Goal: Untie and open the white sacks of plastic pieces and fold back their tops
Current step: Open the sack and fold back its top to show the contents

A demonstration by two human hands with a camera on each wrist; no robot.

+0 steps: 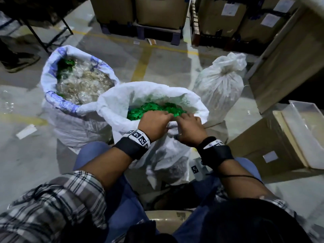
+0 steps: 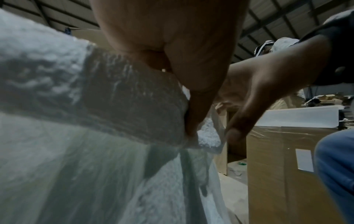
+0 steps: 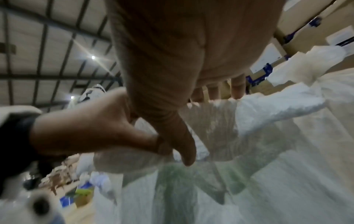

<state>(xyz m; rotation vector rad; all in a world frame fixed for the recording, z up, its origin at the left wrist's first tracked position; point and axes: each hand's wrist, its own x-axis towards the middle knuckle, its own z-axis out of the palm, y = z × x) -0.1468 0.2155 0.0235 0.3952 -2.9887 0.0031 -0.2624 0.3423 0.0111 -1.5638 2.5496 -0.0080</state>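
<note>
A white sack [image 1: 114,102] stands open between my knees, its top rolled outward, with green plastic pieces [image 1: 154,108] inside. My left hand [image 1: 156,122] and right hand [image 1: 190,127] sit side by side on the near rim, each gripping the rolled edge [image 2: 134,106] with fingers inside and thumb outside. In the right wrist view my thumb [image 3: 182,145] presses the fold [image 3: 268,109]. A second open sack [image 1: 57,104] with blue print, holding clear and green pieces, stands to the left. A third sack [image 1: 219,88], tied at its neck, stands behind on the right.
Cardboard boxes [image 1: 263,148] with a clear tray [image 1: 308,123] stand at the right. Stacked cartons on pallets [image 1: 157,13] line the back. Another person's shoe [image 1: 21,62] shows at far left. Yellow floor lines [image 1: 142,62] and paper scraps [image 1: 26,131] mark the concrete floor.
</note>
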